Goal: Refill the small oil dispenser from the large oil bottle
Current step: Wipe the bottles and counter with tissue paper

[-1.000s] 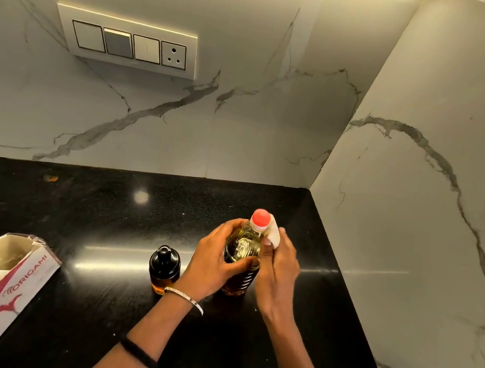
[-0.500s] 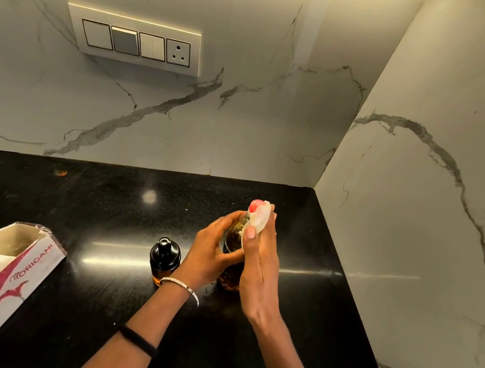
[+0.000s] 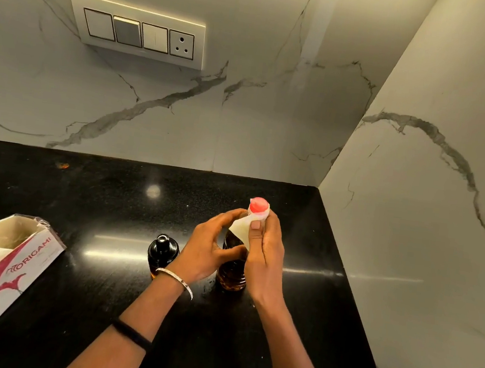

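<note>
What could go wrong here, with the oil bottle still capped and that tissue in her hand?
1. The right hand presses a tissue against the bottle neck; if oily, the grip on the red cap may slip.
2. The left hand steadies the bottle, which is tall; a hard twist might tip it.
3. The dispenser stands close beside the left wrist and could get knocked over.
</note>
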